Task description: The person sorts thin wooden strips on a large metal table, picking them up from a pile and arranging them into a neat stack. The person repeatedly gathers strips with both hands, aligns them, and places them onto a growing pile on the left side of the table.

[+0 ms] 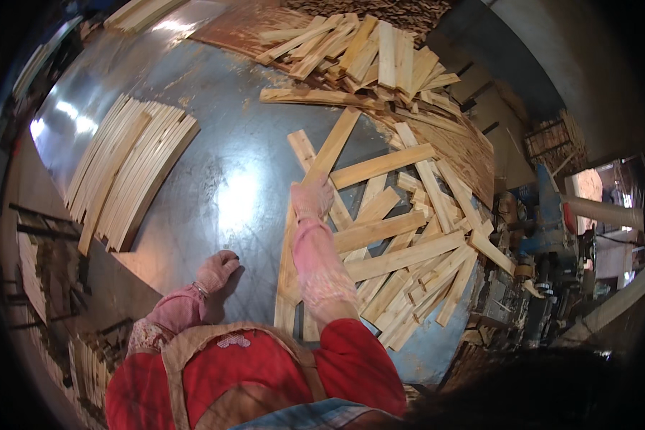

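My right hand [313, 199], in a pale pinkish glove, is closed on a wooden slat [338, 142] that slants up and away from it. Another long slat [286, 265] runs below this hand toward my body, partly covered by the sleeve. To the right lies a loose, crisscrossed heap of slats [401, 258]. My left hand [218, 272], also gloved, hovers near the front edge of the metal table [222, 136]. Its fingers are curled together, and nothing shows in them. Beyond it at the left, a neat row of slats [140, 168] lies side by side, with one slat on top.
A larger heap of slats [373, 57] sits on a brown board [229, 32] at the far side. More slats [140, 13] lie at the far left corner. Machinery [530, 251] stands close beyond the table's right edge. Stacked wood [89, 373] is at the lower left.
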`<state>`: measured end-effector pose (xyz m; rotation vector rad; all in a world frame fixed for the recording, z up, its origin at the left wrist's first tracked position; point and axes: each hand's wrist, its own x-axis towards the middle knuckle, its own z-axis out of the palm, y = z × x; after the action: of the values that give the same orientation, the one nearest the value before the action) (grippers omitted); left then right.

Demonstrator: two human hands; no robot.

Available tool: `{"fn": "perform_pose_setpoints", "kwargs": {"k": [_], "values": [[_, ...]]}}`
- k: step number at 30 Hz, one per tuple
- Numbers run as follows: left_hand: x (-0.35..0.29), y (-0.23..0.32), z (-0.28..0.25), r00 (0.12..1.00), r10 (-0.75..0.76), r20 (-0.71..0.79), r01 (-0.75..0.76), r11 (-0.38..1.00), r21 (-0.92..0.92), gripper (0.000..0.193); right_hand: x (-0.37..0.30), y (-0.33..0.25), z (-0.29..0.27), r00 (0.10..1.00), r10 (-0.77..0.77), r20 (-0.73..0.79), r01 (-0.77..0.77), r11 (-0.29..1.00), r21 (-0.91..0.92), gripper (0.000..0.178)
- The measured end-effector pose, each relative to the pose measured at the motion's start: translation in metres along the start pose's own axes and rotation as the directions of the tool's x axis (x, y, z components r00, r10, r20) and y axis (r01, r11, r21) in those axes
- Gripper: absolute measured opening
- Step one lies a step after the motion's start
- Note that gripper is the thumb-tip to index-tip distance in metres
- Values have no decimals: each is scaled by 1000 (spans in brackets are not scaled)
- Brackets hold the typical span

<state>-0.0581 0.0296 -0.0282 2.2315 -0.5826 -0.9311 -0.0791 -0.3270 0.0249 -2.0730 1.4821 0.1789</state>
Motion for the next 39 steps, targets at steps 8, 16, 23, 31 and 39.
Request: {"fn": "perform_pose_setpoints", "kwargs": {"k": [8,16,23,31,39], "values": [[100,41,7,858,106,502,440,350,-827,55,33,124,47,904,-414,-111,428,885,183,76],[74,74,-14,964,-47,263,219,701,-679,38,181,89,-16,776,471,-419,83,582,809,56],[69,33,-41,966,-29,259,187,770,-610,56,54,67,21,998,16,-56,55,67,996,47],[1,24,-68,967,146,209,-143,989,-31,77,-156,14,131,954,-259,150,72,686,724,73],[20,-38,-82,931,-23,365,141,943,-300,48,-122,-17,166,985,-171,9,131,792,597,90]]}}
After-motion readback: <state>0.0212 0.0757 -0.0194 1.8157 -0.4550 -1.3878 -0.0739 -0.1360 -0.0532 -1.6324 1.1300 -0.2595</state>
